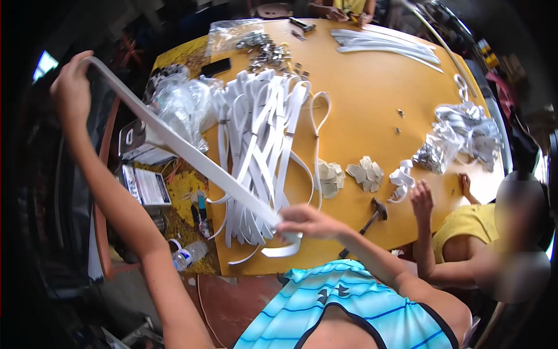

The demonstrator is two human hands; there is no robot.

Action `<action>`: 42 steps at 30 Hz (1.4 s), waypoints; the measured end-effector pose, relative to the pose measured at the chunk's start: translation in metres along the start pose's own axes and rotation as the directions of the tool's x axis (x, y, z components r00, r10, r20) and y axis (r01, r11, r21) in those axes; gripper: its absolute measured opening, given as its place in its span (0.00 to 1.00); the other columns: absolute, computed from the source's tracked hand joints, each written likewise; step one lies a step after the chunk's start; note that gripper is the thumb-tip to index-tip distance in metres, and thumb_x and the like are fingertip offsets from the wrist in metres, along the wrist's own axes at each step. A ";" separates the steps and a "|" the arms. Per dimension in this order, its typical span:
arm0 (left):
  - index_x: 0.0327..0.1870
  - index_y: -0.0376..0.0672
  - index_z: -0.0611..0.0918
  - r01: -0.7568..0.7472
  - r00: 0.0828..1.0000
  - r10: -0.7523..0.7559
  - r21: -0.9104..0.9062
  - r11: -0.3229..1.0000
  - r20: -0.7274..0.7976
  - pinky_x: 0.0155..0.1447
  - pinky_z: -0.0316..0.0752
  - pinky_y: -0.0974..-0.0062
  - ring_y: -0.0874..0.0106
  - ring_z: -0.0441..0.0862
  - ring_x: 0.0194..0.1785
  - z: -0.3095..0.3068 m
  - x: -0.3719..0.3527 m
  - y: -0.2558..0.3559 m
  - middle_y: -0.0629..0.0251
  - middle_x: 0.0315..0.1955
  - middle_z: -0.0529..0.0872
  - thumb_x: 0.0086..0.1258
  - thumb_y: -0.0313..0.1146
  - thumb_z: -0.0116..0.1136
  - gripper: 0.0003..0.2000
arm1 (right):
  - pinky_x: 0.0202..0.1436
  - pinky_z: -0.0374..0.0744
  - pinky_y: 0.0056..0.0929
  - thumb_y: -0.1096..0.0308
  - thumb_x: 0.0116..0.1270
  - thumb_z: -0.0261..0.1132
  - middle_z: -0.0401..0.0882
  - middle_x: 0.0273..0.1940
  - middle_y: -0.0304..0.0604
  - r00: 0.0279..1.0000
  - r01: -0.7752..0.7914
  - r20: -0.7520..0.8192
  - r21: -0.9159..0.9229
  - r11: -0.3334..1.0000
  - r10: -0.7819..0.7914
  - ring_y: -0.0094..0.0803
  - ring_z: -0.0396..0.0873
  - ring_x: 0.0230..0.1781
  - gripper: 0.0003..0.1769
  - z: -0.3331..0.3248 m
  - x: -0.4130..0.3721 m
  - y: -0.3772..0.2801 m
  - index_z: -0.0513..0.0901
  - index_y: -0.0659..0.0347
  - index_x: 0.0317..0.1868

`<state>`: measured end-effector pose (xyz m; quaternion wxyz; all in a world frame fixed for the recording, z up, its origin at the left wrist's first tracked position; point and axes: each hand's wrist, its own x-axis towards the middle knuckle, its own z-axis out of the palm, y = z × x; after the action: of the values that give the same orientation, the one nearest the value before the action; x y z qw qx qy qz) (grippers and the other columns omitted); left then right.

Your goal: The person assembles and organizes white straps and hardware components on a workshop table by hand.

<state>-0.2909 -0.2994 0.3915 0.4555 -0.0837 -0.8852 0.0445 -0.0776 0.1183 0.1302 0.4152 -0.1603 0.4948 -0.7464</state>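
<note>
A long white strap (pixel 186 152) is stretched between my two hands, slanting over the left side of the table. My left hand (pixel 74 87), raised at the far left, is closed round its upper end. My right hand (pixel 305 222) pinches the strap near the table's front edge, and a short white end hangs curled below the fingers. Beneath the strap lies a big heap of looped white straps (pixel 261 145) on the yellow table (pixel 360 116).
Around the heap are plastic bags (pixel 183 104), a black phone (pixel 216 67), metal clips (pixel 267 52), beige pieces (pixel 366 173), a hammer (pixel 372 218), pliers (pixel 201 214) and a bottle (pixel 190 255). One person in yellow (pixel 465 227) sits at the right, another at the far edge.
</note>
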 end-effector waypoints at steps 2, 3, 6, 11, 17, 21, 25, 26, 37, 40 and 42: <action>0.49 0.48 0.86 -0.034 0.979 0.049 -0.078 0.996 0.200 0.48 0.78 0.67 0.59 0.84 0.45 0.063 0.021 0.043 0.58 0.41 0.87 0.71 0.29 0.53 0.11 | 0.46 0.80 0.25 0.61 0.77 0.58 0.84 0.39 0.38 0.999 0.039 -0.002 -0.072 0.997 -0.040 0.22 0.81 0.41 0.14 0.015 0.010 0.050 0.79 0.65 0.50; 0.48 0.49 0.86 -0.164 0.955 0.159 0.000 0.986 0.252 0.49 0.77 0.65 0.58 0.83 0.46 0.099 0.023 0.063 0.58 0.42 0.86 0.69 0.28 0.54 0.11 | 0.46 0.80 0.26 0.60 0.78 0.57 0.85 0.40 0.38 0.999 -0.023 -0.034 0.022 1.000 0.024 0.23 0.81 0.41 0.15 0.024 0.017 0.071 0.79 0.65 0.50; 0.48 0.49 0.86 -0.311 0.827 0.244 0.050 0.949 0.507 0.56 0.74 0.60 0.57 0.78 0.56 0.190 0.001 0.139 0.61 0.51 0.84 0.69 0.27 0.52 0.12 | 0.45 0.81 0.29 0.59 0.79 0.56 0.85 0.41 0.41 0.980 -0.144 -0.133 0.061 0.988 0.151 0.21 0.81 0.42 0.16 0.029 0.044 0.095 0.77 0.66 0.50; 0.55 0.46 0.84 -0.141 0.892 0.332 -0.512 0.848 0.305 0.65 0.70 0.57 0.53 0.72 0.66 0.278 -0.098 0.248 0.53 0.62 0.77 0.66 0.22 0.57 0.17 | 0.54 0.79 0.42 0.57 0.72 0.62 0.83 0.48 0.58 0.904 -0.015 -0.318 -0.689 0.724 -0.285 0.53 0.81 0.50 0.22 -0.019 0.072 0.150 0.77 0.67 0.55; 0.52 0.41 0.85 0.140 0.860 0.266 -0.702 0.698 0.436 0.67 0.69 0.59 0.53 0.75 0.62 0.180 -0.232 0.336 0.52 0.56 0.80 0.65 0.23 0.61 0.14 | 0.45 0.82 0.34 0.64 0.71 0.62 0.87 0.41 0.49 0.779 -0.105 -0.588 -0.465 0.879 -0.217 0.36 0.86 0.41 0.13 -0.093 -0.049 0.091 0.84 0.64 0.48; 0.49 0.36 0.84 0.375 0.853 0.051 -0.678 0.632 0.519 0.62 0.74 0.62 0.56 0.79 0.58 0.096 -0.312 0.360 0.53 0.52 0.83 0.70 0.22 0.57 0.10 | 0.36 0.77 0.24 0.69 0.72 0.61 0.87 0.35 0.41 0.186 -0.122 -0.898 -0.425 0.897 -0.400 0.22 0.79 0.31 0.08 -0.136 -0.134 0.082 0.85 0.63 0.43; 0.50 0.36 0.83 0.502 0.787 0.029 -0.667 0.550 0.616 0.62 0.74 0.62 0.56 0.80 0.57 0.023 -0.369 0.403 0.54 0.51 0.84 0.68 0.21 0.58 0.11 | 0.48 0.78 0.30 0.69 0.68 0.65 0.80 0.43 0.44 -0.181 -0.402 -0.820 -0.442 0.801 -0.543 0.30 0.79 0.43 0.10 -0.180 -0.207 0.089 0.82 0.66 0.46; 0.51 0.36 0.82 0.514 0.777 0.047 -0.675 0.529 0.628 0.62 0.74 0.61 0.56 0.80 0.57 0.015 -0.379 0.418 0.53 0.52 0.83 0.67 0.20 0.58 0.12 | 0.48 0.78 0.30 0.69 0.68 0.65 0.80 0.43 0.44 -0.170 -0.402 -0.822 -0.446 0.800 -0.544 0.30 0.79 0.43 0.10 -0.186 -0.214 0.089 0.82 0.66 0.46; 0.52 0.37 0.81 0.447 0.785 0.243 -0.793 0.413 0.570 0.58 0.77 0.62 0.56 0.82 0.53 0.041 -0.329 0.539 0.55 0.51 0.83 0.66 0.22 0.61 0.13 | 0.76 0.58 0.52 0.49 0.50 0.77 0.51 0.74 0.58 -0.033 -0.508 -0.846 -0.444 0.738 -0.533 0.57 0.53 0.75 0.58 -0.237 -0.264 0.128 0.51 0.54 0.74; 0.60 0.39 0.78 0.690 0.569 0.392 -0.679 0.251 0.723 0.58 0.78 0.60 0.55 0.79 0.58 0.040 -0.288 0.584 0.55 0.57 0.79 0.64 0.26 0.64 0.21 | 0.75 0.59 0.52 0.54 0.47 0.79 0.53 0.73 0.57 0.215 -0.537 -0.828 -0.544 0.646 -0.518 0.56 0.53 0.76 0.64 -0.237 -0.284 0.123 0.46 0.49 0.78; 0.73 0.52 0.67 0.472 0.580 0.582 -0.818 0.330 0.570 0.57 0.81 0.60 0.54 0.74 0.65 0.052 -0.269 0.618 0.52 0.69 0.67 0.55 0.33 0.74 0.41 | 0.75 0.59 0.52 0.57 0.46 0.79 0.52 0.74 0.58 0.240 -0.567 -0.829 -0.542 0.621 -0.505 0.55 0.51 0.77 0.65 -0.230 -0.295 0.120 0.45 0.47 0.79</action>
<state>-0.1132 0.2568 0.0509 -0.1461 -0.3354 -0.8284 -0.4241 0.0059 0.4677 -0.0294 -0.0845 0.1859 0.9089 -0.3637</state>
